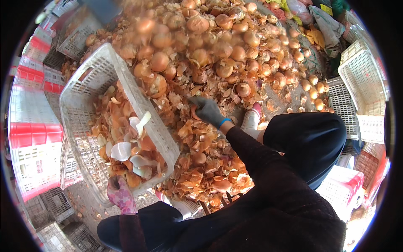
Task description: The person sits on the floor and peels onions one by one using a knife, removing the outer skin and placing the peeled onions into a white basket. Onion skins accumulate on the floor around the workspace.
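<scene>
My left hand (121, 194), in a pink floral glove, grips the near rim of a white plastic crate (143, 97). The crate leans to one side, with loose onion skins (115, 118) and a few pale peeled layers (121, 151) in it. In a grey glove with a blue cuff, my right hand (209, 111) reaches down into the onion litter right of the crate. An orange-brown onion surface (195, 112) shows beside its fingers; whether they hold it is hidden. A large heap of brown onions (223, 47) lies beyond.
Stacked white and red crates (36, 135) line the left side. More crates (362, 78) stand at the right, near several bags (327, 25). Onion skins (217, 176) cover the ground between my shoes (252, 118). A blurred blue-grey shape (102, 11) crosses the top left.
</scene>
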`<action>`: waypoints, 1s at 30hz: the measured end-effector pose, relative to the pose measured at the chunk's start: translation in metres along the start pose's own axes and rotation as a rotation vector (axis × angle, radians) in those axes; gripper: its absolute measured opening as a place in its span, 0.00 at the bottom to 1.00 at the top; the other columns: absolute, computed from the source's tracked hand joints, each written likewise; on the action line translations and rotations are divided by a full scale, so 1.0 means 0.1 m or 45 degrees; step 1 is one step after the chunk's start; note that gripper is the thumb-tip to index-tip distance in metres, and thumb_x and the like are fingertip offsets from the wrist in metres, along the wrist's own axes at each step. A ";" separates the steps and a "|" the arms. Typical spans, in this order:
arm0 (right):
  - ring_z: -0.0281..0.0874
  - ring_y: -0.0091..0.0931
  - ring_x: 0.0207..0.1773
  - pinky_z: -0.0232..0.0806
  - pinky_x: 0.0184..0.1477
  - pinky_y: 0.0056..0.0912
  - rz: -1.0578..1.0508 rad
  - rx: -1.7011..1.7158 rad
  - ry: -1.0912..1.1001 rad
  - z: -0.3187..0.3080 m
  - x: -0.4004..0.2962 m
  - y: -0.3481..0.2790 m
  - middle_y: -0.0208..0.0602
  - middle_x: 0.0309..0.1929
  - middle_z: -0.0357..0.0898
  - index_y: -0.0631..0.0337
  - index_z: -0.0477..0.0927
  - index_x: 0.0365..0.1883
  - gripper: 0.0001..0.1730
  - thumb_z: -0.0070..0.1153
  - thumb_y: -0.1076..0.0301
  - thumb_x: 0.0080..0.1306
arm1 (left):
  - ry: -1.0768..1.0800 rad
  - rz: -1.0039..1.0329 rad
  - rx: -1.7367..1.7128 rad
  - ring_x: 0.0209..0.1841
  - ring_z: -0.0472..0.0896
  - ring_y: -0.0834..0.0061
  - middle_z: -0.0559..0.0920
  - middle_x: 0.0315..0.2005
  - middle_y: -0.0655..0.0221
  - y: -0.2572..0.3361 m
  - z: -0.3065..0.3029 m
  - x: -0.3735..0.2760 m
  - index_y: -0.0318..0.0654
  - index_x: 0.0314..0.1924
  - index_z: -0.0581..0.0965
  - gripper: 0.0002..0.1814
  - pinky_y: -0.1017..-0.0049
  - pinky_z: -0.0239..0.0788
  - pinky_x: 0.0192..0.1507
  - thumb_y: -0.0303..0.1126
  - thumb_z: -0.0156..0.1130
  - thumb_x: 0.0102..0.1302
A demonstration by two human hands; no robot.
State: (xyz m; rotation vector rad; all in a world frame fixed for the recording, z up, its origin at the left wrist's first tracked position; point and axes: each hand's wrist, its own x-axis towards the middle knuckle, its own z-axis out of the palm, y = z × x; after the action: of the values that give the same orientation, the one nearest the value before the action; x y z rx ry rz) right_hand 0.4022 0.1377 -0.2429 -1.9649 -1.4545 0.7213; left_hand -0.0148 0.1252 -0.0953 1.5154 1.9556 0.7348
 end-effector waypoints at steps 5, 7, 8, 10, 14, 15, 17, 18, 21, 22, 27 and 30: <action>0.83 0.40 0.37 0.72 0.41 0.44 0.279 0.120 0.315 -0.05 0.15 0.29 0.47 0.34 0.85 0.50 0.78 0.63 0.27 0.58 0.63 0.63 | 0.053 0.071 -0.061 0.31 0.76 0.80 0.81 0.29 0.68 -0.08 0.04 0.04 0.28 0.37 0.78 0.05 0.76 0.70 0.37 0.25 0.60 0.69; 0.84 0.43 0.41 0.73 0.45 0.46 0.311 0.109 0.341 -0.08 0.13 0.35 0.49 0.39 0.85 0.51 0.76 0.65 0.28 0.59 0.60 0.66 | 0.035 0.050 -0.043 0.32 0.77 0.78 0.82 0.31 0.66 -0.14 0.02 0.06 0.27 0.38 0.78 0.05 0.75 0.70 0.38 0.24 0.59 0.68; 0.84 0.43 0.42 0.74 0.45 0.46 0.346 0.021 0.346 -0.08 0.19 0.41 0.49 0.41 0.85 0.51 0.76 0.64 0.28 0.60 0.59 0.66 | 0.030 0.031 -0.038 0.32 0.77 0.78 0.82 0.31 0.66 -0.14 0.02 0.06 0.27 0.39 0.79 0.05 0.75 0.71 0.38 0.24 0.59 0.68; 0.84 0.44 0.45 0.75 0.47 0.45 0.460 -0.052 0.435 -0.25 0.15 0.13 0.49 0.43 0.85 0.52 0.77 0.60 0.26 0.64 0.56 0.65 | 0.042 0.022 -0.016 0.33 0.77 0.78 0.82 0.31 0.66 -0.16 0.00 0.04 0.27 0.39 0.79 0.05 0.75 0.71 0.39 0.24 0.59 0.68; 0.84 0.41 0.40 0.76 0.43 0.44 0.123 -0.247 1.041 -0.36 0.22 0.00 0.42 0.35 0.82 0.54 0.81 0.51 0.21 0.66 0.55 0.64 | 0.046 0.045 -0.049 0.34 0.78 0.77 0.82 0.32 0.66 -0.08 0.00 -0.01 0.28 0.39 0.79 0.05 0.75 0.71 0.40 0.24 0.60 0.68; 0.84 0.41 0.39 0.76 0.42 0.44 0.039 -0.189 0.872 -0.35 0.23 0.00 0.41 0.36 0.82 0.54 0.81 0.50 0.20 0.66 0.55 0.64 | 0.029 0.044 -0.079 0.34 0.78 0.77 0.82 0.32 0.66 -0.04 0.02 -0.02 0.28 0.39 0.79 0.05 0.75 0.71 0.40 0.24 0.60 0.68; 0.84 0.40 0.38 0.76 0.41 0.44 -0.117 -0.075 0.535 -0.28 0.20 -0.04 0.40 0.36 0.83 0.54 0.82 0.47 0.18 0.66 0.55 0.64 | 0.033 0.055 -0.034 0.34 0.77 0.78 0.82 0.31 0.66 -0.08 0.00 0.01 0.28 0.38 0.79 0.05 0.75 0.71 0.40 0.24 0.60 0.68; 0.84 0.40 0.38 0.76 0.40 0.44 -0.119 -0.151 0.357 -0.18 0.20 -0.05 0.40 0.36 0.82 0.54 0.82 0.46 0.17 0.66 0.55 0.63 | 0.028 0.067 -0.016 0.33 0.77 0.78 0.82 0.31 0.67 -0.10 0.01 0.03 0.29 0.38 0.79 0.05 0.76 0.71 0.40 0.24 0.60 0.68; 0.83 0.41 0.41 0.76 0.41 0.47 0.034 -0.487 -0.015 0.35 0.19 -0.04 0.42 0.37 0.81 0.55 0.81 0.43 0.17 0.67 0.56 0.60 | -0.002 0.020 -0.072 0.32 0.77 0.78 0.81 0.29 0.68 -0.14 -0.01 0.02 0.29 0.36 0.78 0.05 0.76 0.70 0.38 0.25 0.59 0.68; 0.81 0.43 0.44 0.76 0.42 0.48 -0.022 -0.504 -0.026 0.44 0.15 -0.03 0.44 0.40 0.80 0.58 0.81 0.43 0.18 0.68 0.57 0.59 | 0.013 0.059 -0.082 0.31 0.76 0.78 0.80 0.28 0.69 -0.08 -0.01 -0.01 0.30 0.35 0.78 0.05 0.76 0.70 0.37 0.25 0.60 0.68; 0.74 0.54 0.53 0.73 0.51 0.55 0.073 -0.361 -0.036 0.37 -0.11 -0.09 0.57 0.54 0.71 0.61 0.72 0.56 0.34 0.72 0.60 0.54 | 0.058 0.122 0.020 0.27 0.76 0.78 0.79 0.26 0.68 -0.10 0.03 0.01 0.31 0.33 0.76 0.04 0.74 0.69 0.32 0.23 0.55 0.66; 0.74 0.49 0.54 0.71 0.53 0.52 0.205 -0.259 0.135 0.38 -0.19 -0.14 0.53 0.50 0.75 0.57 0.76 0.54 0.25 0.65 0.65 0.57 | 0.080 0.193 0.112 0.25 0.76 0.77 0.79 0.23 0.68 -0.11 0.03 0.03 0.32 0.31 0.77 0.04 0.73 0.69 0.31 0.24 0.56 0.64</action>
State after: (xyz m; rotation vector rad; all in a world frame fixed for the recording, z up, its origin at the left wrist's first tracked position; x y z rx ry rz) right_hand 0.3615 0.1280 -0.2573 -2.2595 -1.3633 0.5444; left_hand -0.0208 0.1263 -0.1054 1.7280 1.9575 0.7769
